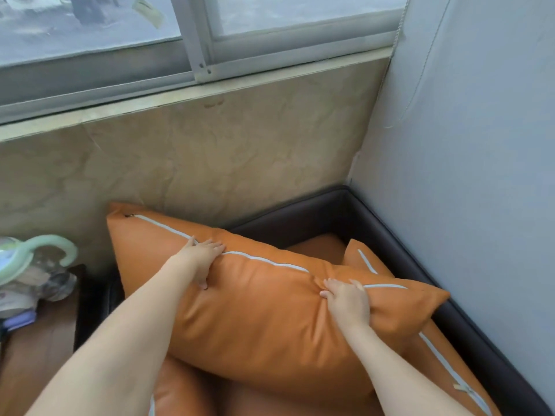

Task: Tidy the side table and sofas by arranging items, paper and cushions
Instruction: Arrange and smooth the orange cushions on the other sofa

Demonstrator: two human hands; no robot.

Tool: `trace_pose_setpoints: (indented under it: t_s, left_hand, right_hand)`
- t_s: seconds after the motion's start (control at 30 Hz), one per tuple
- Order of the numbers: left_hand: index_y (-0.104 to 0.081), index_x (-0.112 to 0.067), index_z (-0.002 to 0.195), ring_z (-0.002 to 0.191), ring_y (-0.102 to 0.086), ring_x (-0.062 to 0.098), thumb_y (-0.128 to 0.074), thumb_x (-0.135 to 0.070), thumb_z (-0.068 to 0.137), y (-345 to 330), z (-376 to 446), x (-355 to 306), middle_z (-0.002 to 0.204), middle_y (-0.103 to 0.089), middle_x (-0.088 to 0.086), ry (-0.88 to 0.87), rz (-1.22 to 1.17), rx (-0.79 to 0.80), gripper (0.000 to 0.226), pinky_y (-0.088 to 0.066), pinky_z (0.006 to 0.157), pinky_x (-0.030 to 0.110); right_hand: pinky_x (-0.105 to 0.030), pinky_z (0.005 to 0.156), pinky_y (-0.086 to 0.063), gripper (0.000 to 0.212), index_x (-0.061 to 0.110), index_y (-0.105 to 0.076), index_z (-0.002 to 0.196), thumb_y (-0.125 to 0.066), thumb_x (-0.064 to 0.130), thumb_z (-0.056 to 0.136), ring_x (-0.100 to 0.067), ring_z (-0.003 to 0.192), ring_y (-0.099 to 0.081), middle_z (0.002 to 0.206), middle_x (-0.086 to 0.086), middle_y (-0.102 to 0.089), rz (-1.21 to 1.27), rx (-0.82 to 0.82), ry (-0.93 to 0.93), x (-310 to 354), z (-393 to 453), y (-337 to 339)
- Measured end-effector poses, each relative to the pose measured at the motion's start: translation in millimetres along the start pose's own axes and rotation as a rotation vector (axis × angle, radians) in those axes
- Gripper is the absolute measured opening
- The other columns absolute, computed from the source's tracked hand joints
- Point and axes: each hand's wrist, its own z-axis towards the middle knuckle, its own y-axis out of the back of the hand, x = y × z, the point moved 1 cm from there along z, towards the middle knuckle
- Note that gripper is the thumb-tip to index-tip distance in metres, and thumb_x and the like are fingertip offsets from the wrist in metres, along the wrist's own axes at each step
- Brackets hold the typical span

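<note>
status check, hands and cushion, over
Left hand and right hand both gripping big orange cushion at top edge. Second orange cushion behind it. Sofa corner, nothing blocking.

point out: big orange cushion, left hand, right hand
big orange cushion [264, 319]: head view, middle of its front face.
left hand [204, 256]: head view, back of hand.
right hand [348, 301]: head view, back of hand.

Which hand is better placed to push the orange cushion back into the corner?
Probably right: the right hand grips the large orange leather cushion nearest the dark sofa corner.
</note>
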Motion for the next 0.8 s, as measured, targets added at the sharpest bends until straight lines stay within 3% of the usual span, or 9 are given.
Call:
trace_pose_setpoints:
  t_s: [0.07, 0.13, 0.2, 0.27, 0.37, 0.43, 0.57, 0.67, 0.8]
  left_hand:
    - [-0.016, -0.02, 0.152, 0.147, -0.008, 0.019, -0.069, -0.028, 0.084, -11, -7, 5, 0.159, -0.016, 0.0, 0.001, -0.192, -0.082, 0.087, 0.002, 0.118, 0.038]
    - [-0.035, -0.023, 0.146, 0.144, -0.02, 0.021, -0.062, -0.022, 0.089, -25, -14, 6, 0.153, -0.032, 0.0, 0.034, -0.439, -0.234, 0.064, -0.003, 0.117, 0.029]
    - [-0.056, -0.02, 0.131, 0.129, -0.045, 0.02, -0.056, -0.011, 0.09, -41, -20, -1, 0.136, -0.054, 0.004, 0.103, -0.6, -0.423, 0.042, -0.025, 0.107, 0.02]
    - [-0.068, -0.018, 0.114, 0.107, -0.059, 0.021, -0.052, -0.006, 0.089, -50, -27, -10, 0.113, -0.065, 0.006, 0.195, -0.63, -0.539, 0.032, -0.04, 0.087, 0.021]
    - [-0.07, -0.021, 0.106, 0.101, -0.06, 0.02, -0.049, -0.01, 0.089, -48, -39, -4, 0.105, -0.067, 0.001, 0.276, -0.607, -0.591, 0.028, -0.043, 0.081, 0.026]
    - [-0.071, -0.021, 0.102, 0.1, -0.06, 0.021, -0.051, -0.013, 0.091, -37, -48, 8, 0.103, -0.069, 0.0, 0.299, -0.628, -0.625, 0.024, -0.043, 0.079, 0.028]
    - [-0.073, -0.017, 0.093, 0.1, -0.059, 0.028, -0.053, -0.008, 0.088, -7, -73, 26, 0.098, -0.072, 0.002, 0.369, -0.739, -0.731, 0.022, -0.045, 0.08, 0.032]
    - [-0.074, -0.014, 0.088, 0.098, -0.059, 0.034, -0.056, -0.005, 0.084, 21, -91, 41, 0.094, -0.073, 0.009, 0.417, -0.799, -0.856, 0.021, -0.046, 0.077, 0.036]
    - [-0.074, -0.011, 0.09, 0.096, -0.059, 0.039, -0.061, -0.009, 0.085, 55, -115, 70, 0.095, -0.069, 0.02, 0.518, -0.854, -1.019, 0.014, -0.043, 0.073, 0.037]
  right_hand:
    - [-0.042, 0.081, -0.053, 0.016, 0.009, -0.077, 0.08, -0.068, 0.016, 0.069, -0.015, 0.079, -0.072, 0.079, -0.004, -0.074, -0.007, -0.127, 0.05, -2, -3, -7]
    - [-0.039, 0.068, -0.056, 0.012, 0.012, -0.077, 0.069, -0.07, 0.019, 0.061, -0.014, 0.065, -0.071, 0.066, -0.002, -0.072, -0.022, -0.125, 0.05, 2, -5, -7]
    - [-0.033, 0.063, -0.055, 0.01, 0.013, -0.077, 0.071, -0.082, 0.015, 0.062, -0.021, 0.062, -0.07, 0.064, -0.003, -0.072, -0.061, -0.118, 0.03, 12, -7, 1]
    - [-0.031, 0.072, -0.05, 0.013, 0.015, -0.076, 0.091, -0.074, 0.021, 0.079, -0.028, 0.079, -0.066, 0.08, -0.007, -0.074, -0.022, -0.026, -0.082, 23, -10, 11]
    - [-0.028, 0.082, -0.045, 0.027, 0.02, -0.07, 0.11, -0.053, 0.033, 0.094, -0.024, 0.098, -0.061, 0.101, -0.002, -0.072, 0.03, -0.004, -0.147, 28, -14, 19]
    - [-0.026, 0.089, -0.042, 0.028, 0.021, -0.07, 0.111, -0.052, 0.034, 0.094, -0.022, 0.102, -0.058, 0.104, 0.0, -0.071, 0.025, -0.045, -0.103, 37, -10, 38]
    - [-0.03, 0.111, -0.023, 0.023, 0.012, -0.073, 0.104, -0.055, 0.024, 0.093, -0.027, 0.101, -0.059, 0.098, -0.008, -0.073, 0.027, -0.136, 0.008, 64, 8, 88]
    - [-0.031, 0.108, -0.02, 0.022, 0.008, -0.074, 0.1, -0.058, 0.021, 0.091, -0.029, 0.099, -0.062, 0.098, -0.011, -0.073, 0.005, -0.197, 0.12, 80, 31, 125]
    - [-0.027, 0.105, -0.014, 0.023, 0.017, -0.073, 0.101, -0.053, 0.026, 0.093, -0.022, 0.102, -0.061, 0.102, -0.005, -0.072, -0.071, -0.294, 0.271, 119, 71, 184]
